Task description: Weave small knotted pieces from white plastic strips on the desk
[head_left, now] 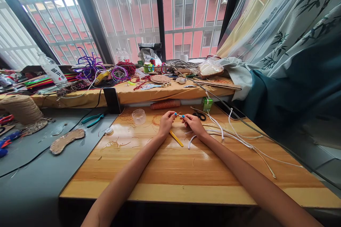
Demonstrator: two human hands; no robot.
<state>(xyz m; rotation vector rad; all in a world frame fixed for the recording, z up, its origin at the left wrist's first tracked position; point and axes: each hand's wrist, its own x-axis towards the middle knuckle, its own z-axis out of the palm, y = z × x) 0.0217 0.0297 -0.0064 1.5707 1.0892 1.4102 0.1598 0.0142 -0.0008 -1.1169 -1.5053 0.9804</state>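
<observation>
Over the middle of the wooden table, my left hand (pixel 166 124) and my right hand (pixel 194 125) are raised close together, fingertips pinched. A thin pale cord (pixel 179 115) spans the short gap between them, partly hidden by the fingers. Below my left hand lies a yellow stick-like tool (pixel 176 139). Several white cords (pixel 234 134) trail across the table beside and beyond my right hand. Just behind that hand rest black scissors (pixel 199 115). A loop of thin orange thread (pixel 156 120) lies to the left of my left hand.
A clear round container (pixel 139 116), a spool of orange cord (pixel 165 104) and a small green box (pixel 207 104) stand toward the back. Teal pliers (pixel 93 120) and a twine cone (pixel 21 108) are on the grey surface at left. A cluttered ledge (pixel 160 90) runs below the window.
</observation>
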